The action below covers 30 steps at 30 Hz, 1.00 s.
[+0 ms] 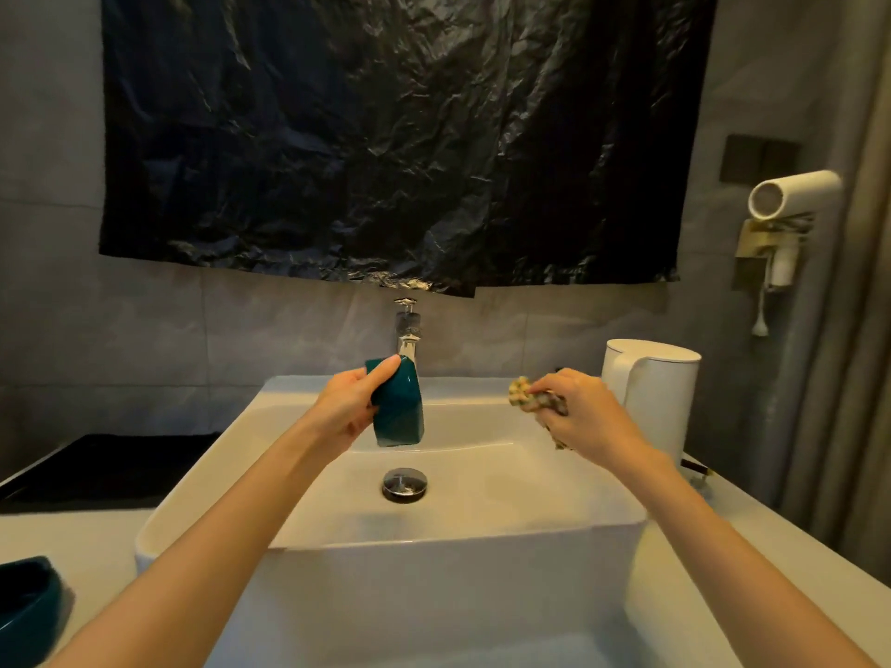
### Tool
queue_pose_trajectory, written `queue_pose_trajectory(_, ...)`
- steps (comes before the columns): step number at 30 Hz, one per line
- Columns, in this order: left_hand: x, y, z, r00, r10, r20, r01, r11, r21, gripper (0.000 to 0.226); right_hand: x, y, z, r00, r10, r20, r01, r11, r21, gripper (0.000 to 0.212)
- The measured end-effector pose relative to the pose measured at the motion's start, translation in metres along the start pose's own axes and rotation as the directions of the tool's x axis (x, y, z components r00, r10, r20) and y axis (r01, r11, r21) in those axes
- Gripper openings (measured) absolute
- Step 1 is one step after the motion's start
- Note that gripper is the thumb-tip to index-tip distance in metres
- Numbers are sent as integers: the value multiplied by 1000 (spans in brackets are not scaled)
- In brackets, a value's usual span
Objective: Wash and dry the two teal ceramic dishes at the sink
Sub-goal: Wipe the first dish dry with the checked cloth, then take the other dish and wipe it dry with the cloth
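Note:
My left hand grips a teal ceramic dish on edge, held upright over the white sink just below the chrome faucet. My thumb lies across the dish's top rim. My right hand holds a bunched checked cloth above the sink's right side, a short way apart from the dish. A second teal dish sits on the counter at the lower left, partly cut off by the frame edge.
A white electric kettle stands right of the sink. The drain plug sits mid-basin. A black cooktop lies at left. Black plastic sheeting covers the wall; a white hair dryer hangs at right.

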State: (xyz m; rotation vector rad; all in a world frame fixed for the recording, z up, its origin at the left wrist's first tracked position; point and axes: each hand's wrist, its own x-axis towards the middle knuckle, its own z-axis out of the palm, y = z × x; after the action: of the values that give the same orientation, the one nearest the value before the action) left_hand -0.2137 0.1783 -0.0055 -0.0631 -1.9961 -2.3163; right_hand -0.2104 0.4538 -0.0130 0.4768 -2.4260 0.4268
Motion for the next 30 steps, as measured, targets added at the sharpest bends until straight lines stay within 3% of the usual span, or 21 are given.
queue_pose_trajectory(4,-24,9,23,985,114,127,-136,975,175,26,-34,43,-16,956,289,-42,-290,957,-12,26)
queue_pose_trajectory(8,-46,8,44,962,175,211,-237,917,320,13,-77,74,-23,847,528,53,-524,848,-73,23)
queue_pose_trajectory(14,-76,-2,66,931,206,300,-329,828,455,10,-135,107,-7,732,629,262,-596,778,-202,19)
queue_pose_trajectory(18,-94,-3,74,906,249,342,-400,767,501,17,-150,111,3,707,601,374,-564,797,-216,28)
queue_pose_trajectory(20,-100,-2,74,891,270,364,-432,749,502,19,-146,101,-1,757,565,328,-537,824,-179,35)
queue_pose_trajectory(23,-107,2,70,869,288,404,-475,715,513,23,-129,69,-19,875,466,130,-468,883,-15,33)
queue_pose_trajectory(27,-118,8,54,864,283,416,-481,706,520,26,-103,1,-55,985,172,-20,-162,957,241,33)
queue_pose_trajectory(30,-132,12,34,857,284,429,-495,685,535,25,-89,-53,-67,995,-99,-34,105,944,313,45)
